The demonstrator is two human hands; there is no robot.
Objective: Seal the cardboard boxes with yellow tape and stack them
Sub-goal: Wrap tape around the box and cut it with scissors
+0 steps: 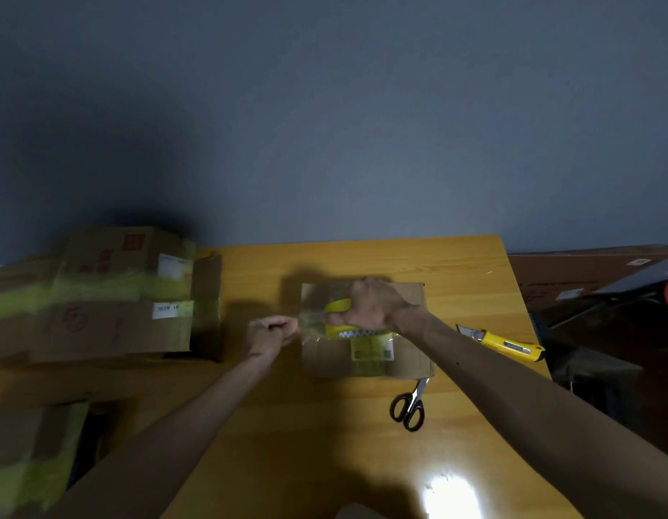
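A flat cardboard box (407, 359) lies on the yellow wooden table (325, 436). My right hand (373, 307) grips a yellow tape roll (338, 307) above the box's top. My left hand (270, 333) pinches the free end of the tape strip (312, 320), which stretches from the roll to the box's left edge. Taped boxes (111, 294) are stacked at the left, with yellow tape bands around them.
Black-handled scissors (409, 406) lie just in front of the box. A yellow utility knife (506, 344) rests to its right near the table edge. More taped boxes (29, 462) sit at the lower left. A dark chair (605, 324) stands beyond the table's right side.
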